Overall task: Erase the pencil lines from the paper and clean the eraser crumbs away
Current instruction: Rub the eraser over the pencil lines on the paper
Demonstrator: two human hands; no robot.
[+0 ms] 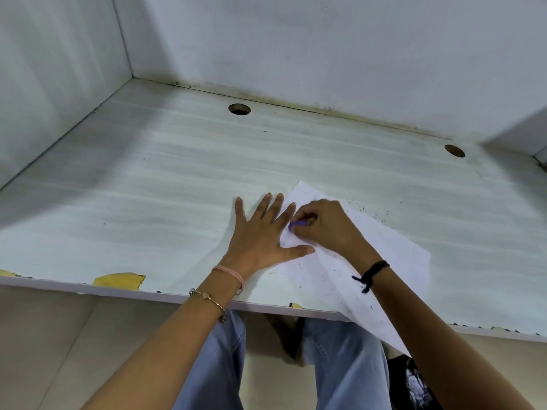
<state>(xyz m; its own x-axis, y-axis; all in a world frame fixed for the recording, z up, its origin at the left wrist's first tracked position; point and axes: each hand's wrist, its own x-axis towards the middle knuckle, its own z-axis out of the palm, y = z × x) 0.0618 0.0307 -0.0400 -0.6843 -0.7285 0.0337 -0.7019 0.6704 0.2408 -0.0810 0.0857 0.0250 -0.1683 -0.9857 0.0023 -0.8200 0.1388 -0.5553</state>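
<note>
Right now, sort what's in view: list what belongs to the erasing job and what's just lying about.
Job: paper; purple eraser, pinched by right hand; left hand flat on paper's edge; dark crumbs.
Lying about: round desk holes; yellow patch at front edge.

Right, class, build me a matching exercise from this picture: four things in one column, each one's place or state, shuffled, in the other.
1 left hand
2 right hand
3 white sheet of paper
4 dark eraser crumbs

A overhangs the pale desk's near edge
B pinches the small purple eraser
C flat, fingers spread
D scattered over paper and desk

Pairs: 1-C, 2-B, 3-A, 4-D
</note>
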